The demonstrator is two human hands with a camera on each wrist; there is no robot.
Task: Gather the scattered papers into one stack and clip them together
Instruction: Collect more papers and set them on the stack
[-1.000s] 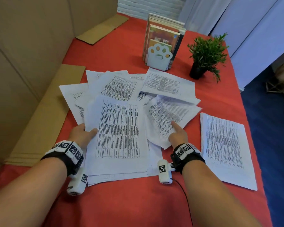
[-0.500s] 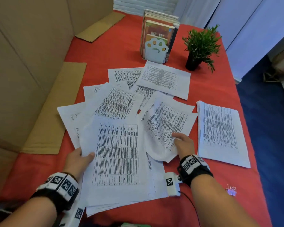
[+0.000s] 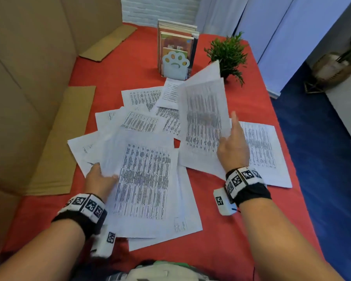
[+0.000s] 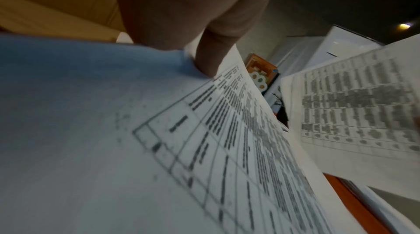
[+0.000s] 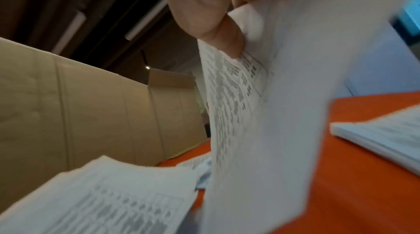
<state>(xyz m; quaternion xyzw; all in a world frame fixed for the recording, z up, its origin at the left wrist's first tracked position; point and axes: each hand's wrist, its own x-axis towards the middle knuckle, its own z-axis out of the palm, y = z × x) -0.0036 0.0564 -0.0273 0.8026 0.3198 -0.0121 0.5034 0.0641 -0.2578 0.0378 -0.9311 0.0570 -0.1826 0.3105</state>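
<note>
Printed papers (image 3: 142, 122) lie fanned across the red table (image 3: 241, 230), one separate pile (image 3: 267, 151) off to the right. The left hand (image 3: 99, 179) grips the near stack (image 3: 144, 183) by its edge, thumb on top; the right hand (image 3: 232, 147) pinches a few lifted sheets (image 3: 203, 118) beside the potted plant (image 3: 229, 53). Those limp, bowing sheets could slip loose and scatter again, or brush the plant.
</note>
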